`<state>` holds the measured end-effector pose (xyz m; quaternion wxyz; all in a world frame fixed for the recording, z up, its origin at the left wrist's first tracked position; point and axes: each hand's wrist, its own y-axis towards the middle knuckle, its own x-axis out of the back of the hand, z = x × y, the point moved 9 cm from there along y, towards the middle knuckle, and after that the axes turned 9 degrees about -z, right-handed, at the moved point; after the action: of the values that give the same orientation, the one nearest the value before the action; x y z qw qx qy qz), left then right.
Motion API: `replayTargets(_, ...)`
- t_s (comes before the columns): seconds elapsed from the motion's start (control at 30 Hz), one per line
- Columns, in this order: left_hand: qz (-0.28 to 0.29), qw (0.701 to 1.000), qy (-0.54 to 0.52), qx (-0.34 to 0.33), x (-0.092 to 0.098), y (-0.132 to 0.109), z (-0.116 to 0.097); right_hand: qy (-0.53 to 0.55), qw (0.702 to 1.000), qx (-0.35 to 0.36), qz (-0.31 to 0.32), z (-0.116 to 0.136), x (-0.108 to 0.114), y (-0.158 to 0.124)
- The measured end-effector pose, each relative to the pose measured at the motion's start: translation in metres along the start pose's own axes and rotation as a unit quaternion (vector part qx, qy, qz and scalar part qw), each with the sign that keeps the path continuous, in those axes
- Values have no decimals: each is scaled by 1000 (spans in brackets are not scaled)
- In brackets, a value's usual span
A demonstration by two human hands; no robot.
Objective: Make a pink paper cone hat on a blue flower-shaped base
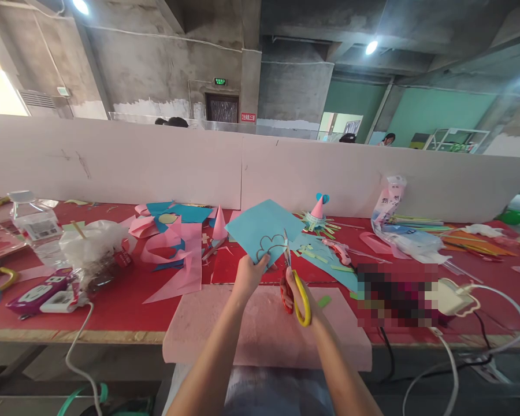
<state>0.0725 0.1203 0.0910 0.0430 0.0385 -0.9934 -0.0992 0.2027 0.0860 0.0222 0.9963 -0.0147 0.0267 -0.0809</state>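
Note:
My left hand (250, 274) pinches the lower edge of a light blue sheet of paper (266, 222), held up above the table. A dark scalloped outline, cloud-like, is drawn near the sheet's lower right edge. In my right hand (301, 297) is a pair of scissors (302, 300) with one yellow and one red handle loop. Their blades point up and meet the paper at its right side, beside the outline. How far the blades are apart is hard to make out. Beneath both hands lies a pink mat (260, 329) at the table's front edge.
A pink paper cone (219, 224) and a decorated cone hat (319, 211) stand behind the sheet. Pink and blue offcuts (186, 248) lie left. Also left are a water bottle (32, 222) and a purple box (39, 294). A plastic-wrapped packet (398, 225) and white cables (509, 306) are right.

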Motion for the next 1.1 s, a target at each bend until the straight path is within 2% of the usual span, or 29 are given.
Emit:
replayTargets(0.17,-12,998,53,-24,-2,-4,-1,37,999,-14,12,-5,-6,2)
replayTargets(0.37,-60,995,81,-23,2,-7,3,41,999,-22,10,-11,-6,4)
replayTargets(0.83,-63,997,33,-13,2,-7,9,31,999,-39,-14,-4,-11,-2)
replayTargets(1.1,-63,998,19,-9,7,-6,8,3,1000,-20,-22,6,-14,-4)
